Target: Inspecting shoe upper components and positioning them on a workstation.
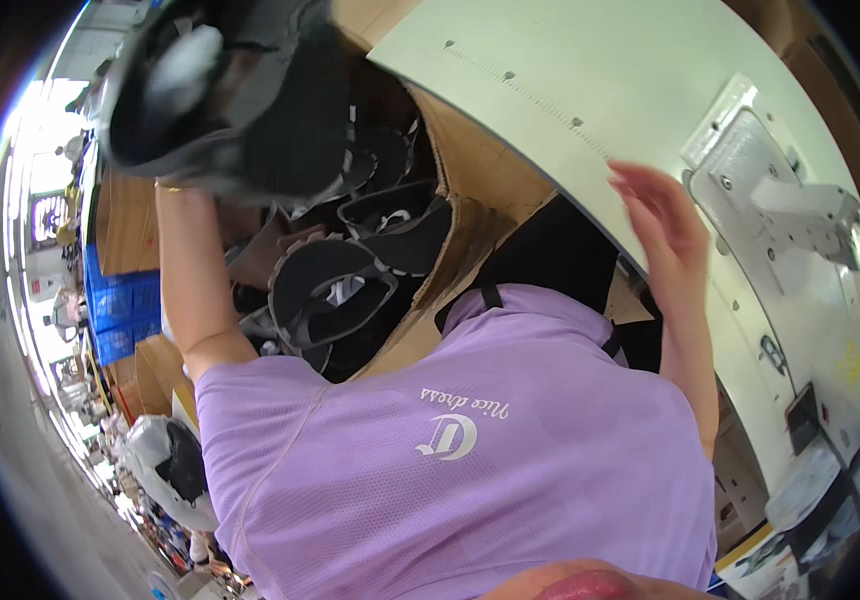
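My left forearm (195, 270) reaches up over a cardboard box, and a blurred black shoe upper (280, 120) hides the hand at its end. That piece hangs above the box, held by my left hand; the fingers themselves do not show. Inside the box lie several black stitched uppers (315, 285) with curved openings, heaped loosely. My right hand (665, 220) hovers at the edge of the white worktable (540, 50), fingers loosely bent and a little blurred, with nothing in it.
The cardboard box (465, 150) stands against the table's left edge. A white sewing machine (760, 190) sits on the table at right, with a phone (803, 410) nearer me. Blue crates (125, 305) and a white plastic bag (155, 460) stand at far left.
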A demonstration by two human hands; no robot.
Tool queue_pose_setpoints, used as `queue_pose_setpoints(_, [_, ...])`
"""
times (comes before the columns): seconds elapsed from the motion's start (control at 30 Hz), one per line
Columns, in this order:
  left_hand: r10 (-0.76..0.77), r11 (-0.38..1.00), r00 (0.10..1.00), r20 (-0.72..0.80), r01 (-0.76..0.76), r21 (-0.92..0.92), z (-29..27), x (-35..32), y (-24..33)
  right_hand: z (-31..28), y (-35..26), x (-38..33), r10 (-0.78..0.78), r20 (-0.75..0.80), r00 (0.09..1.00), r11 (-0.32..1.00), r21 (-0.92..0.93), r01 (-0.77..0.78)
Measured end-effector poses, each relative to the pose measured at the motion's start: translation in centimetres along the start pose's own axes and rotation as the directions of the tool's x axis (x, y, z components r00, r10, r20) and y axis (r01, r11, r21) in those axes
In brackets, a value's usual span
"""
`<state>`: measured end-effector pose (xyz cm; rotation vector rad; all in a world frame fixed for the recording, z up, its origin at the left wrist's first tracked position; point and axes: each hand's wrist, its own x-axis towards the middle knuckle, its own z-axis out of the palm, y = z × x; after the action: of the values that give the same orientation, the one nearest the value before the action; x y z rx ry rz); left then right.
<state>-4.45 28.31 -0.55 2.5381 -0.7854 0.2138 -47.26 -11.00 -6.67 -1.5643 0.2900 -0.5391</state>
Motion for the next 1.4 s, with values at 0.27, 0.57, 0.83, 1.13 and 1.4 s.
queue_pose_setpoints(0.27, [0.271,0.679,0.849,0.454,0.166,-0.715,18.7,-3.3,30.9,-0.3,-2.5,3.7,0.067,0.009,0.998,0.794,0.605,-0.059])
queue_pose_setpoints(0.57, [0.751,0.298,0.244,0.614,0.705,-0.644,20.1,-4.4,37.5,-9.1,-2.6,-1.3,-0.137,-0.42,0.897,0.947,0.211,0.243])
queue_pose_setpoints(0.83, [0.55,0.051,0.572,0.608,0.704,-0.709,20.5,-8.7,42.5,-10.2,-2.6,-2.8,-0.156,-0.455,0.877,0.97,0.096,0.222])
queue_pose_setpoints(1.13, [0.576,-0.044,0.717,0.393,0.508,-0.861,17.2,-8.0,47.3,-8.6,-5.8,-4.6,0.041,-0.437,0.899,0.91,0.387,0.147])
queue_pose_setpoints(1.4, [0.628,0.017,0.677,0.384,0.482,-0.876,17.4,-6.4,49.2,-9.8,-6.2,-3.8,0.044,-0.472,0.881,0.863,0.462,0.204])
